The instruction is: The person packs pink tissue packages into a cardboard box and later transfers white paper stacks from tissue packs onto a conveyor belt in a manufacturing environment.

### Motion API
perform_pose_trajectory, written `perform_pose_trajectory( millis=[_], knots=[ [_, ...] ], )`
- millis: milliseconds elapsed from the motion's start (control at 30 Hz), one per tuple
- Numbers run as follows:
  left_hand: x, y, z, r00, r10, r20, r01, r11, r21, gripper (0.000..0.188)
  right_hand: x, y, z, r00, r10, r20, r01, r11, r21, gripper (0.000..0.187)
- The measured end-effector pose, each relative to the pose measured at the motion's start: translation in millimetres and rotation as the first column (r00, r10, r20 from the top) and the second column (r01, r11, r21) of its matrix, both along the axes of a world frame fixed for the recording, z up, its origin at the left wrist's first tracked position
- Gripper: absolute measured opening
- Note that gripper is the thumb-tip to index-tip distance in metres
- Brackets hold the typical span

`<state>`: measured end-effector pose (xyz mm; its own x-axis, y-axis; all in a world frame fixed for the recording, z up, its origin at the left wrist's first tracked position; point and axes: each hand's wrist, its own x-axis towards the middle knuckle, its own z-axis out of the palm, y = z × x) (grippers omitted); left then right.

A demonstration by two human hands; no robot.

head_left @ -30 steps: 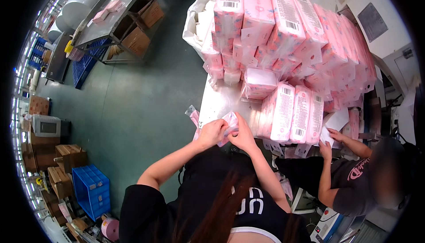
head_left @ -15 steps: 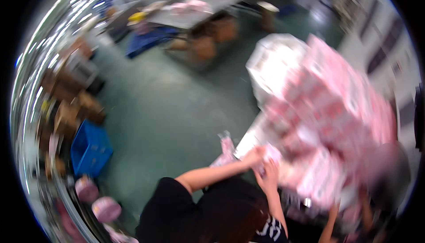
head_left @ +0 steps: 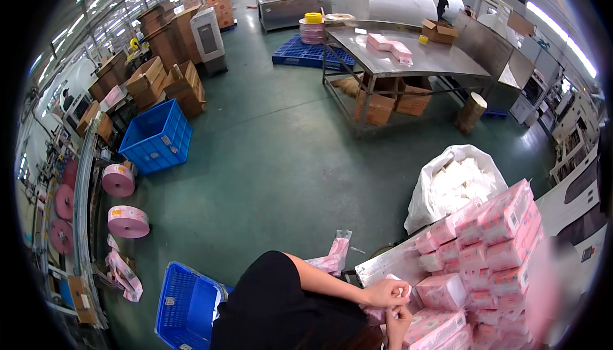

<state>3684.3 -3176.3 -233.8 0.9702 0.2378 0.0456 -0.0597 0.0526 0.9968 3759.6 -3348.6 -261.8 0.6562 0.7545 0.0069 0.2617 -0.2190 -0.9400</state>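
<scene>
My left hand [head_left: 387, 293] reaches across from the left with its fingers pinched together at the edge of a pink-and-white tissue pack [head_left: 375, 315], most of which the hands hide. Just below it, my right hand [head_left: 398, 322] has its fingers closed against the same pack. Close beside both hands lie more wrapped tissue packs [head_left: 440, 291]. Behind these rises a tall stack of pink tissue packs [head_left: 504, 222] on a white metal surface [head_left: 377, 267].
A white sack [head_left: 421, 203] of white scraps stands beyond the stack. Loose pink film [head_left: 335, 254] hangs by the surface's left end. Blue crates [head_left: 169, 139] and pink film rolls [head_left: 128, 221] are at the left. A steel table [head_left: 440, 59] stands ahead. A blurred person [head_left: 552, 292] is at the right.
My view has swung to the right and up, and the blur has gone. Both hands stay close together at the pack, beside the stack.
</scene>
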Motion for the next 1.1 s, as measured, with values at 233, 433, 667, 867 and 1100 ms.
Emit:
perform_pose_trajectory(
  millis=[233,433,667,867,1100],
  knots=[
    [-7.6,37.5,39.6,0.94,-0.077,-0.332,-0.132,0.815,-0.564,0.027,-38.5,0.9,79.6,0.982,0.126,0.138,-0.11,0.986,-0.122,0.028],
    [26.5,88.3,59.2,0.875,-0.076,-0.479,-0.308,0.675,-0.67,0.026,-44.3,14.6,93.7,0.969,-0.035,0.244,0.037,0.999,-0.003,0.024],
    [14.5,304.3,4.2,0.837,0.539,0.089,-0.454,0.777,-0.436,0.018,-50.7,18.1,100.5,0.978,-0.083,0.191,0.057,0.989,0.139,0.041],
    [-0.5,251.4,-109.8,0.578,0.358,-0.734,0.691,0.263,0.673,0.033,8.5,57.1,-2.9,0.816,-0.406,-0.412,0.529,0.812,0.246,0.039],
    [-21.7,117.3,-122.4,0.901,-0.174,-0.398,0.434,0.395,0.81,0.117,127.7,54.3,-179.5,0.209,0.039,-0.977,0.694,0.698,0.176,0.016]
  ],
)
